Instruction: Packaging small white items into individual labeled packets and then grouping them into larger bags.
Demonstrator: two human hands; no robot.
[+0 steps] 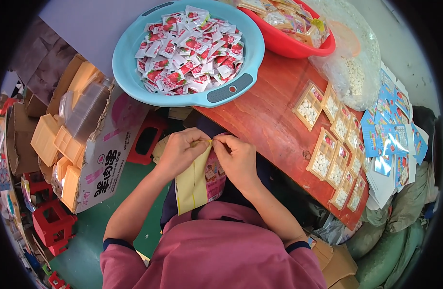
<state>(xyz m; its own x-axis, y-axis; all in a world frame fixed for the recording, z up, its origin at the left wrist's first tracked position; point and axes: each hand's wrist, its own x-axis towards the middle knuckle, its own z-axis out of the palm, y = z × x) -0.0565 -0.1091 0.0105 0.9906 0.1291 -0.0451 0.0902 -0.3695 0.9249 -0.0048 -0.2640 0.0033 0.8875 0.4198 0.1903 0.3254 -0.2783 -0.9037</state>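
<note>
My left hand [183, 150] and my right hand [237, 158] meet above my lap, fingertips pinched together at the top edge of a printed sheet. The pale yellow and pink sheet [192, 185] hangs down from them over my lap. Its yellow side faces left, and a pink side with small coloured pictures shows at the right. Whether it is one folded piece or several layers, I cannot tell. Both hands are closed on it, with the thumbs near each other.
A blue basin [127, 72] of strawberry-printed sachets stands ahead. Beyond it is a red basin [322, 49] of packets. Several small trays [308, 110] of white pieces lie on the red-brown table [260, 115], near blue printed cards [385, 137]. A carton [118, 144] holds orange trays at left.
</note>
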